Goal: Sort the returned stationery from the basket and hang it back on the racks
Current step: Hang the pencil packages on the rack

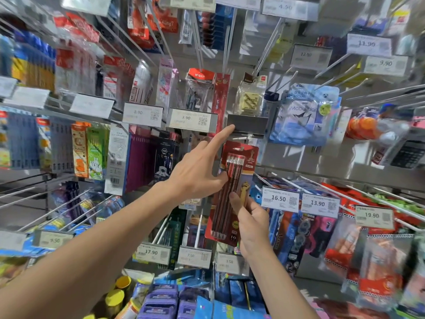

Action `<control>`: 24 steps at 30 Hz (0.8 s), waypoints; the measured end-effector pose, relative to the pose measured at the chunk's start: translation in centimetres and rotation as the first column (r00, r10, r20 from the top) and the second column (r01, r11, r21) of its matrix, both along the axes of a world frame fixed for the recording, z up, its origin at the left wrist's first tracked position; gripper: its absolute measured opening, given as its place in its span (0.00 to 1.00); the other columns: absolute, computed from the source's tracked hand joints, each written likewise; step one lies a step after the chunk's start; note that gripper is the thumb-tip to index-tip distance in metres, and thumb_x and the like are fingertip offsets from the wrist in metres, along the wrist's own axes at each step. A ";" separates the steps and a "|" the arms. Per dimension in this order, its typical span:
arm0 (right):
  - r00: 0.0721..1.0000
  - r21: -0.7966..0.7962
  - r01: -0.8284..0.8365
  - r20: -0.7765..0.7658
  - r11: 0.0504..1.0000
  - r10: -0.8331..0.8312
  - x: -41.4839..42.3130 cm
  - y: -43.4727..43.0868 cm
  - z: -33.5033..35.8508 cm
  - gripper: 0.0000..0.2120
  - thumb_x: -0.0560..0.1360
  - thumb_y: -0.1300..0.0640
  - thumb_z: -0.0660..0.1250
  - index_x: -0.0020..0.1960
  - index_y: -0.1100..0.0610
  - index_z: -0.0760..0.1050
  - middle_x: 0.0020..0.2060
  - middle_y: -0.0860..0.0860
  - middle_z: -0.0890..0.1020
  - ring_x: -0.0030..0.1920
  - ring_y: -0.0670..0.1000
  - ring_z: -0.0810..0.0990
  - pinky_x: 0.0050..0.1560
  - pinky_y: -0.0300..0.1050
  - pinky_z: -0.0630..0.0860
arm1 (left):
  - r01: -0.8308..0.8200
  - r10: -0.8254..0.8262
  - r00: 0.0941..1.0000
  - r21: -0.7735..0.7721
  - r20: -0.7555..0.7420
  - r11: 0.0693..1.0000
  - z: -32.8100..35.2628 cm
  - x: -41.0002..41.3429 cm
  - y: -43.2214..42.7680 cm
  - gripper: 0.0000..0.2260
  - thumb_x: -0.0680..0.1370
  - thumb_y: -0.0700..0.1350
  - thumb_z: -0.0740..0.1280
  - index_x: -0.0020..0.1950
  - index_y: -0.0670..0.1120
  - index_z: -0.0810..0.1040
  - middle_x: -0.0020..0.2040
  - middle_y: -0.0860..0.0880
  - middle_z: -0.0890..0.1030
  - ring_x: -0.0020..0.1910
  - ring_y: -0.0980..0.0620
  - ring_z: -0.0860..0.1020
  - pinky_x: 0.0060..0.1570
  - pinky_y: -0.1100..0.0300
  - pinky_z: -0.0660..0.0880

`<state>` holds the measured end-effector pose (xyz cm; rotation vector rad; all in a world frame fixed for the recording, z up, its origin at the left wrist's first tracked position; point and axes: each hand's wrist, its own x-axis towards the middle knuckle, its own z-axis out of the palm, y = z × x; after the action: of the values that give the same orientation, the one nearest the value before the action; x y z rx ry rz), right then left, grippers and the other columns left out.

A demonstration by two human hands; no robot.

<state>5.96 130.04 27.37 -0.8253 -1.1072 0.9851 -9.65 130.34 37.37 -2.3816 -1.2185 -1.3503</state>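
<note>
A red carded pack of dark pencils [232, 180] stands upright in front of the rack, just below a white peg hook [247, 137]. My right hand [249, 223] grips the pack at its lower right edge. My left hand [199, 169] is open beside the pack, thumb touching its left edge, forefinger stretched up to the blank grey label holder [248, 123] above the hook. The pack's hang hole sits a little under the hook's tip. The basket is out of sight.
Peg racks full of hanging stationery surround the pack, with price tags 8.90 [142, 114], 3.90 [190, 119], 16.50 [279, 199] and 13.90 [319, 203]. Bare white pegs jut out at lower left [69, 208]. Purple and blue packs [161, 300] lie below my arms.
</note>
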 end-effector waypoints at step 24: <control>0.942 -0.293 0.313 0.217 0.903 -0.256 1.3 8.5 0.2 0.27 0.76 0.39 0.71 0.68 0.53 0.75 0.66 0.55 0.77 0.66 0.60 0.75 0.67 0.57 0.70 | -0.036 0.036 0.996 0.008 -0.085 0.999 -1.0 -0.5 2.1 0.47 0.78 0.48 0.68 0.80 0.69 0.35 0.46 0.44 0.76 0.36 0.44 0.76 0.33 0.47 0.77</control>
<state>7.22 138.56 27.57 -1.3254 -0.9453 0.8676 -10.13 132.45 36.34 -2.3748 -1.2259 -1.2270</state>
